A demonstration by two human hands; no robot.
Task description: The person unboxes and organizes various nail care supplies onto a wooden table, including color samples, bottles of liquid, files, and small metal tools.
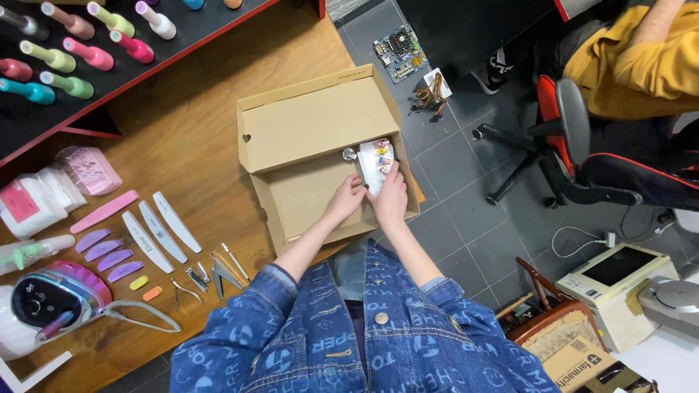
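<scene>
While both hands grip the small clear packet of coloured nail tips (pixel 376 164) inside the open brown cardboard box (pixel 313 124) at the bench's right edge, left hand (pixel 348 198) steadying, right hand (pixel 391 198) should press it flat.

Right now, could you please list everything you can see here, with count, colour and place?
box: 1, brown, open, table edge
packet: 1, white, multicoloured bits, in box
polish bottles: about a dozen, mixed colours, black tray top left
nail files: 3, white, table left
clippers: several, metal, beside files
drill: 1, pink, bottom left
chair: 1, black-red, floor right
left hand: in box, beside packet
right hand: on packet
</scene>
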